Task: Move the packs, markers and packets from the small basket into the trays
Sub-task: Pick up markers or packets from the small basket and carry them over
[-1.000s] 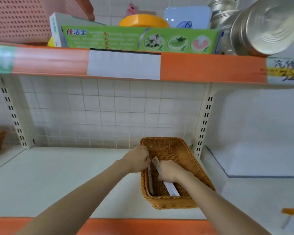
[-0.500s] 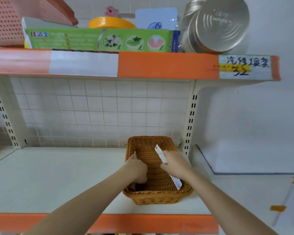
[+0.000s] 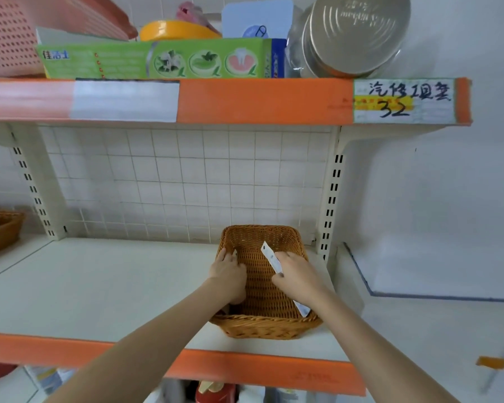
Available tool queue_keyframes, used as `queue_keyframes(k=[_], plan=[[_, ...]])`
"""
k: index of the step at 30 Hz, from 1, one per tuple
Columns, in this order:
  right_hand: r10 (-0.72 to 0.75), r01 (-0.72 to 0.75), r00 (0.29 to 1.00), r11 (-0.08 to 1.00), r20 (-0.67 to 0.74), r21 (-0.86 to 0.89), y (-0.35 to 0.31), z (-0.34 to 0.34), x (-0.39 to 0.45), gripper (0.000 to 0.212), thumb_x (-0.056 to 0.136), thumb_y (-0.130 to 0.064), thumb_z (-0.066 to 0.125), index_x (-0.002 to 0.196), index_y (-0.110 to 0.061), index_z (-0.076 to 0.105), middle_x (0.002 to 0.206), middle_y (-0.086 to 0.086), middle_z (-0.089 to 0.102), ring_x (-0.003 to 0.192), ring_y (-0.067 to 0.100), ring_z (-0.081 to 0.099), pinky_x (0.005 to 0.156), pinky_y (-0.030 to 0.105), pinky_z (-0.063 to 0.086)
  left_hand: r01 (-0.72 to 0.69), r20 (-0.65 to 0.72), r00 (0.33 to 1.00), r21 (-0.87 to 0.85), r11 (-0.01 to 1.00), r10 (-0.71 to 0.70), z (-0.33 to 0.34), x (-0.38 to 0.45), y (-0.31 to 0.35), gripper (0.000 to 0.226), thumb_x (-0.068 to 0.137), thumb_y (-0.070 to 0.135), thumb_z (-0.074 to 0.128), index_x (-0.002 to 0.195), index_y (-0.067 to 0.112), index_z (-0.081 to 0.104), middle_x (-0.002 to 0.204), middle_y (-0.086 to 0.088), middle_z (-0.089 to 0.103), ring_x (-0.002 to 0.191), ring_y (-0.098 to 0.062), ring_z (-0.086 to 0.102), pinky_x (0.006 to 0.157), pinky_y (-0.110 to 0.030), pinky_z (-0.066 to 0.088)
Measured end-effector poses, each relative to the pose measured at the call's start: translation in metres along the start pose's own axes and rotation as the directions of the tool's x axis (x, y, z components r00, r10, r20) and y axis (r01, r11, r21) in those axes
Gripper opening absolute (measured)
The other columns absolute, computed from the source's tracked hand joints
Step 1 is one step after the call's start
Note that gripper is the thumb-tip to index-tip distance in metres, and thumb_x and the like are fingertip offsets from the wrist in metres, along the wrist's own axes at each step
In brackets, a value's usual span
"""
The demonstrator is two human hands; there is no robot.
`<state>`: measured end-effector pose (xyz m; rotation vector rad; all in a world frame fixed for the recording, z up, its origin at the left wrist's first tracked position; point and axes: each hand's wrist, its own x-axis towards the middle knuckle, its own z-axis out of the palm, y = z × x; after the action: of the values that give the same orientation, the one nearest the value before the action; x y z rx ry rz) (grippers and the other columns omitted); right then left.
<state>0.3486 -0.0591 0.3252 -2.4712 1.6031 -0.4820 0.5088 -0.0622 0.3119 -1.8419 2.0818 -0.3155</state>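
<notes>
A small brown wicker basket [image 3: 259, 327] stands on the white shelf [image 3: 99, 286], near its front edge. My right hand [image 3: 298, 274] grips a long thin white packet [image 3: 271, 257] over the basket's right side; the packet slants from upper left to the lower right corner. My left hand [image 3: 230, 273] is inside the basket at its left wall, fingers curled round another thin item that is almost hidden; only a small white tip shows above the fingers.
A second wicker basket [image 3: 0, 231] sits at the far left of the shelf. The upper shelf carries a green toothpaste box [image 3: 157, 61], a pink perforated tray [image 3: 9, 36], metal tins [image 3: 358, 36] and a yellow lid [image 3: 178, 30]. Shelf uprights flank the basket.
Both hands have shifted within the basket; the right hand has lifted its white packet a little higher. The camera view has swung, so the basket sits more central.
</notes>
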Motion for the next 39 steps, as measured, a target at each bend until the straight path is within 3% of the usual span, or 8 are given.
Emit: queue_keyframes(k=[4,9,15,21,28,32,35,39], plan=[[-0.005,0.005,1.0,1.0,-0.004,0.028,0.001,0.0,0.0,0.047,0.093,-0.018,0.045,0.139,-0.009,0.041,0.125,0.007,0.053,0.108,0.022,0.053,0.085,0.031,0.046,-0.024,-0.052,0.998,-0.06,0.998,0.021,-0.004,-0.004,-0.002,0.061,0.089,0.03,0.055,0.139,0.002,0.035,0.149,-0.018,0.033,0.141,-0.03,0.026,0.121,-0.042,0.004],[-0.017,0.018,1.0,0.998,-0.02,0.061,0.003,0.001,0.001,0.044,0.091,-0.017,0.046,0.134,-0.009,0.045,0.113,0.006,0.054,0.099,0.021,0.053,0.076,0.029,0.041,-0.052,-0.121,0.992,-0.244,0.968,0.022,-0.004,-0.008,-0.003,0.069,0.085,0.019,0.057,0.146,0.004,0.026,0.137,-0.01,0.049,0.133,-0.021,0.041,0.121,-0.039,0.004],[-0.019,0.022,0.999,0.996,-0.038,0.082,0.005,0.003,0.002,0.043,0.09,-0.017,0.046,0.133,-0.009,0.047,0.106,0.003,0.054,0.094,0.019,0.053,0.076,0.029,0.043,0.005,-0.14,0.988,-0.369,0.929,-0.061,-0.011,-0.014,0.0,0.033,0.085,0.009,0.054,0.117,0.007,0.048,0.112,-0.011,0.06,0.112,-0.027,0.054,0.106,-0.032,0.031],[-0.008,0.012,1.0,0.991,-0.025,0.136,0.005,-0.004,0.002,0.047,0.091,-0.017,0.049,0.137,-0.009,0.045,0.117,0.007,0.058,0.103,0.022,0.056,0.082,0.032,0.046,-0.01,-0.268,0.935,-0.675,0.737,-0.232,-0.018,-0.016,-0.002,0.042,0.089,0.008,0.051,0.131,0.01,0.048,0.121,-0.01,0.058,0.11,-0.024,0.054,0.09,-0.031,0.046],[0.009,-0.007,1.0,0.98,-0.009,0.2,-0.008,-0.015,0.001,0.05,0.094,-0.016,0.049,0.143,-0.013,0.04,0.096,0.007,0.062,0.063,0.012,0.048,0.05,0.021,0.032,-0.128,-0.389,0.886,-0.727,0.674,-0.251,-0.029,-0.022,-0.006,0.041,0.091,0.009,0.048,0.132,0.006,0.048,0.124,-0.01,0.054,0.102,-0.023,0.055,0.075,-0.023,0.039],[-0.005,0.008,1.0,0.973,-0.016,0.232,-0.034,-0.022,0.004,0.05,0.096,-0.016,0.046,0.145,-0.014,0.038,0.119,0.011,0.061,0.068,0.009,0.046,0.055,0.021,0.033,-0.156,-0.399,0.88,-0.755,0.637,-0.258,-0.034,-0.03,-0.027,0.043,0.092,0.009,0.047,0.135,0.005,0.045,0.127,-0.012,0.053,0.105,-0.027,0.056,0.081,-0.029,0.044],[-0.003,0.008,1.0,0.973,-0.022,0.23,-0.066,-0.019,0.005,0.048,0.097,-0.018,0.045,0.145,-0.014,0.037,0.129,0.011,0.057,0.096,0.023,0.058,0.072,0.028,0.041,-0.101,-0.358,0.888,-0.765,0.636,-0.288,-0.025,-0.047,-0.055,0.044,0.092,0.01,0.047,0.136,0.005,0.044,0.124,-0.015,0.056,0.106,-0.029,0.057,0.082,-0.032,0.047],[0.014,-0.015,1.0,0.978,0.008,0.206,-0.114,-0.007,0.009,0.043,0.097,-0.018,0.042,0.139,-0.013,0.041,0.116,0.014,0.06,0.095,0.03,0.058,0.069,0.033,0.043,-0.004,-0.271,0.911,-0.76,0.65,-0.31,0.001,-0.076,-0.106,0.041,0.089,0.013,0.05,0.129,0.007,0.051,0.112,-0.016,0.065,0.101,-0.031,0.059,0.078,-0.033,0.047]])
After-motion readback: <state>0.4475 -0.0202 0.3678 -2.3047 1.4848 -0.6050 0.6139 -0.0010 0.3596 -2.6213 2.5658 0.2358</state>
